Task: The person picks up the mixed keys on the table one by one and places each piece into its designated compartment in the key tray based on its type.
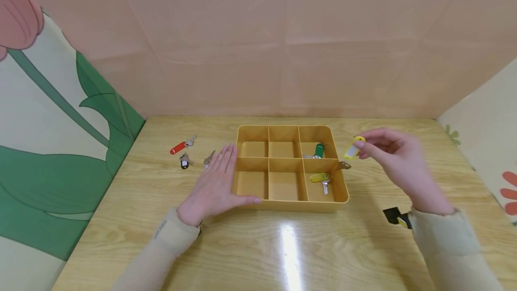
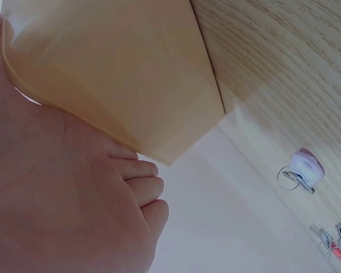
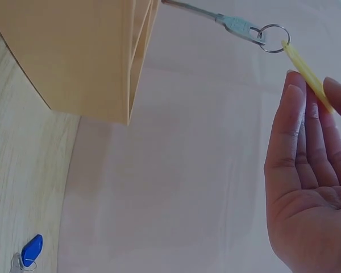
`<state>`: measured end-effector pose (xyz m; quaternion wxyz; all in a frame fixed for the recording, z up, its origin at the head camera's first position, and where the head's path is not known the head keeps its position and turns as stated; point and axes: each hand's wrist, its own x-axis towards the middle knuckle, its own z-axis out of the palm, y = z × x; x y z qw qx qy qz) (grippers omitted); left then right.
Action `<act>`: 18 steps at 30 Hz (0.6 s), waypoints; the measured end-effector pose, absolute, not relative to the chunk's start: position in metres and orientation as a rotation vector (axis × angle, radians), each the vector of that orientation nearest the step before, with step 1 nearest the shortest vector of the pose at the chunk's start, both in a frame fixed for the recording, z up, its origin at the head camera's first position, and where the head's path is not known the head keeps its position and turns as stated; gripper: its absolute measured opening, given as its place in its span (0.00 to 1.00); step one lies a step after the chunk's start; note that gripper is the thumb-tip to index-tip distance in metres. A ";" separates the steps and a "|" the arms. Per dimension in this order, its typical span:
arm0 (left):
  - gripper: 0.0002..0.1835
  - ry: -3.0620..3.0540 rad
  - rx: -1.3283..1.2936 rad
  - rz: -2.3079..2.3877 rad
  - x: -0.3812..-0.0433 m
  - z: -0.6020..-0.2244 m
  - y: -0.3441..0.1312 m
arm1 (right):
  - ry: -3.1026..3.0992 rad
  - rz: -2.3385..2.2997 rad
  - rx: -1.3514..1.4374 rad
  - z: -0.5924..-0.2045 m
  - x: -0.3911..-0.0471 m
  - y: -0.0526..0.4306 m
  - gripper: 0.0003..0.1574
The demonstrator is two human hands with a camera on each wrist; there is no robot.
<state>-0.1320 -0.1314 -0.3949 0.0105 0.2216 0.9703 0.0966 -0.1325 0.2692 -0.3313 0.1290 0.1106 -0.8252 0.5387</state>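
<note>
My right hand (image 1: 397,160) pinches a yellow key tag (image 1: 352,149) between thumb and fingertips, to the right of the tan divided box (image 1: 286,206). From the tag's ring hangs a key (image 3: 236,25); in the head view it overlaps the box's right rim. Along the box's left wall lies my left hand (image 1: 214,187), fingers straight, thumb over the front rim. In the back right compartment is a key with a green tag (image 1: 319,150). The front right compartment holds a key with a yellow-green tag (image 1: 319,177).
On the table's left lie a key with a red tag (image 1: 177,148) and one with a black tag (image 1: 184,164). Close to my left fingers is a key with a pale purple tag (image 2: 307,166). A blue key tag (image 3: 32,250) lies on the table in the right wrist view.
</note>
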 end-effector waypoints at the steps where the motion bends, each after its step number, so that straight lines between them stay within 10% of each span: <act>1: 0.75 3.028 0.691 0.298 -0.132 -0.395 -0.131 | -2.404 1.563 0.325 -0.332 -0.133 0.269 0.10; 18: 0.75 3.029 0.686 0.287 -0.132 -0.395 -0.131 | -2.458 1.567 0.357 -0.335 -0.132 0.265 0.10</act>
